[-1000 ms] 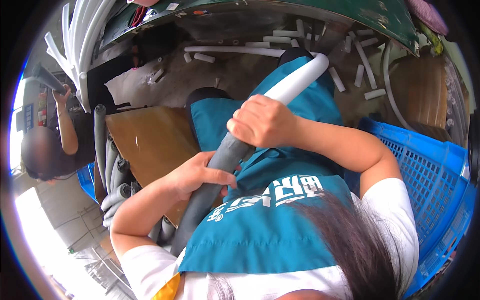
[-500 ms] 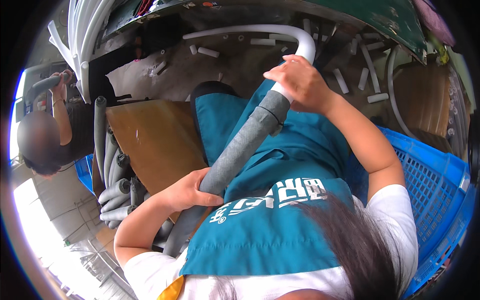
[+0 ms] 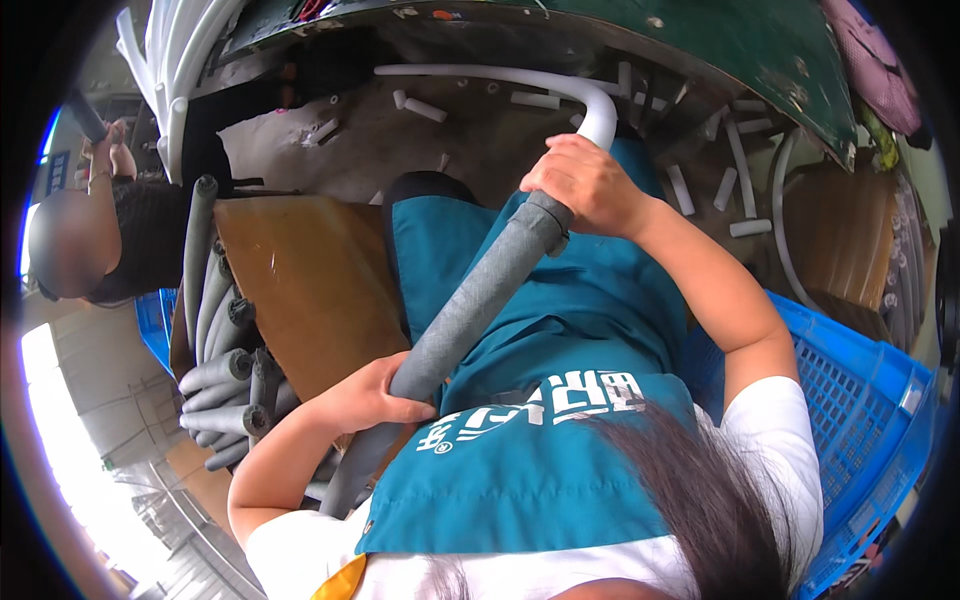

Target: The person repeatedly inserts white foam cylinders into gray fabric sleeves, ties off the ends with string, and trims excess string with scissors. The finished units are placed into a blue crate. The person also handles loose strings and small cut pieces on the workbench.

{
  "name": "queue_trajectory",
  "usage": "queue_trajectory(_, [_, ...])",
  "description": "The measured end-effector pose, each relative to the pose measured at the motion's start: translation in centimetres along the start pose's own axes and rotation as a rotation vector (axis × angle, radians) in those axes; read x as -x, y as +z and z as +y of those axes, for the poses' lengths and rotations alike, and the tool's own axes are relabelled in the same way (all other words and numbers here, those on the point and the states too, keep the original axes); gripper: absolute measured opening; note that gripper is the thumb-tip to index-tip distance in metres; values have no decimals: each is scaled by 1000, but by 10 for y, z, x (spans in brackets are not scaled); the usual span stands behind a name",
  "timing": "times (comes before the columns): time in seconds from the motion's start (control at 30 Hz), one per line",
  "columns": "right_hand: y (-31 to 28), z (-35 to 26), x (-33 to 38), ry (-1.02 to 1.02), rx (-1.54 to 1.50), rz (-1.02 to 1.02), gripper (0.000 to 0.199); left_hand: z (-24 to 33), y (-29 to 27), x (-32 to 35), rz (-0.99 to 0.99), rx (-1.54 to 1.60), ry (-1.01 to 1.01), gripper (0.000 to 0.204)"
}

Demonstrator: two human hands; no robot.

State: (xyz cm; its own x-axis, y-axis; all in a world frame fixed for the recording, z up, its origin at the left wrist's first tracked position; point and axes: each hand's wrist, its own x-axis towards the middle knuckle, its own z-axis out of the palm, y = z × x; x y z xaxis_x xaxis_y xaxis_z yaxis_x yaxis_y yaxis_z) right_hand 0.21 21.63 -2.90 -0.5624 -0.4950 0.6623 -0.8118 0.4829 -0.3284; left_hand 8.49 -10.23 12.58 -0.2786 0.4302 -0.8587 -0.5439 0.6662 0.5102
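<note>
- Head view, edges and room: the grey foam sleeve (image 3: 470, 310) runs on a slant across the person's lap, from the lower left up toward the centre; a white pipe (image 3: 560, 88) comes out of its upper end, bends and runs left over the grey floor; that floor is littered with short white pipe offcuts (image 3: 425, 108); a brown board (image 3: 300, 290) lies just left of the lap; beyond it a heap of grey foam tubes (image 3: 225, 380) fills the left edge; a blue crate (image 3: 860, 420) closes off the right side; a green tabletop (image 3: 760, 50) overhangs the top; another person (image 3: 100, 240) stands at the far left, well apart.
- Head view, hands: the left hand (image 3: 365, 400) is low, fingers curled round the lower part of the sleeve, forearm coming in from the lower left; the right hand (image 3: 590, 185) is stretched forward, closed round the sleeve's top end where the white pipe emerges, elbow bent over the crate's rim.
</note>
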Motion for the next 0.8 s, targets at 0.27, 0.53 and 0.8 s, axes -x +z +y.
queue_trajectory(0.27, [46,-73,-75,-341,46,25,22,29,-10,-32,-31,589,57,61])
queue_trajectory(0.53, [38,47,-149,121,-13,-3,39,8,-90,5,300,805,149,48])
queue_trajectory(0.8, [123,139,-322,33,228,-144,30,-19,-127,38,150,862,191,53])
